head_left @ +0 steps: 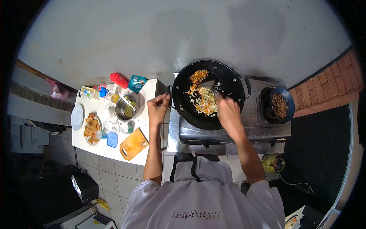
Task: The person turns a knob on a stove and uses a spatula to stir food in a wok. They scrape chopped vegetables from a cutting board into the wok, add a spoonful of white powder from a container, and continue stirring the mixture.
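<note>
- Left hand (158,108) is wrapped tight around the wok handle (166,99), right at the left rim of the wok (228,82) – fingers closed, proper grip.
- Right hand (228,111) is over the near-right part of the wok, fingers curled shut on what looks like a spatula (211,84). The grip itself is partly hidden by the back of the hand.
- The stir-fry (204,100) – pale bits with orange pieces – sits in the middle of the wok, with a second orangey heap toward the far rim.
- Key bit: the food lies just to the left of the right hand, and the spatula's long axis runs from that hand away toward the far-left rim, blade flat near the far heap. The right hand is the nearer one by far; the left is outside the rim.
- The wok sits on a steel stove (232,131), with a dark bowl (291,100) of brown strands on the right.
- On the white table (152,89) to the left: metal pot (129,107), cutting board (133,144), red bottle (119,80), and a plate of fried pieces (91,128).
</note>
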